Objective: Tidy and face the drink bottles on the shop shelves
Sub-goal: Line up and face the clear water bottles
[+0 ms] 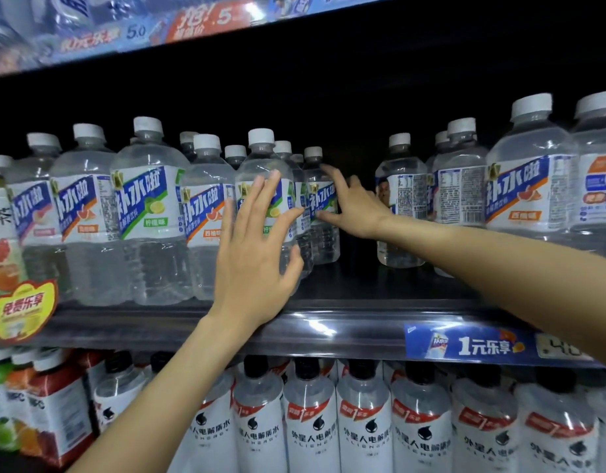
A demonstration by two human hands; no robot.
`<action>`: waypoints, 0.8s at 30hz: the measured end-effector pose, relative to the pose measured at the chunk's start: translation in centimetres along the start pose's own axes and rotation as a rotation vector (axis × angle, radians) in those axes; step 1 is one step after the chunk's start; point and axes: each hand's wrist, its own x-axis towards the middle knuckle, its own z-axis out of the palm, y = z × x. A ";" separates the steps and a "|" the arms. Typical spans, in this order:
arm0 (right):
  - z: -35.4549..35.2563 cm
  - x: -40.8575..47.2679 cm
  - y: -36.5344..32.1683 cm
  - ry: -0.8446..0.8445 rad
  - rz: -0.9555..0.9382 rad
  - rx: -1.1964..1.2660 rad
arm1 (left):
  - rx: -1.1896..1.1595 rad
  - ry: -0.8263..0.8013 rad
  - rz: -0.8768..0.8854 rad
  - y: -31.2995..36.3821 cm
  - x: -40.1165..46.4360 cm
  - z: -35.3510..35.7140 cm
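Observation:
Clear drink bottles with white caps and blue-and-white labels stand in rows on the middle shelf (pixel 329 331). My left hand (pixel 254 254) lies with spread, straight fingers against the front of a lime-label bottle (pixel 260 158) at the shelf's front edge, thumb touching its lower body. My right hand (pixel 356 206) reaches deeper in. Its index finger and thumb span the label side of a rear bottle (pixel 323 240) and touch it without curling round. To the right of that bottle a lone bottle (pixel 402 199) stands set back with its back label facing out.
A dark gap (pixel 358 278) on the shelf floor lies between the rear bottle and the lone bottle. Larger bottles (pixel 530 186) crowd the right. White-label, black-capped bottles (pixel 312 421) fill the shelf below. A yellow promo tag (pixel 21 308) hangs at the left, and a blue price strip (pixel 465 343) at the right.

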 end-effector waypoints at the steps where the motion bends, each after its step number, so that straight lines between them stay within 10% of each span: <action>1: 0.1 0.3 0.0 -0.004 0.001 0.028 | 0.002 -0.003 -0.001 0.1 0.0 0.0; 14: -0.3 0.5 -1.1 -0.019 0.023 -0.130 | 0.001 -0.023 -0.002 -0.2 0.0 0.0; 24: -1.9 -2.3 -0.7 0.054 -0.224 -1.067 | 0.001 -0.024 -0.010 0.0 -0.1 -0.1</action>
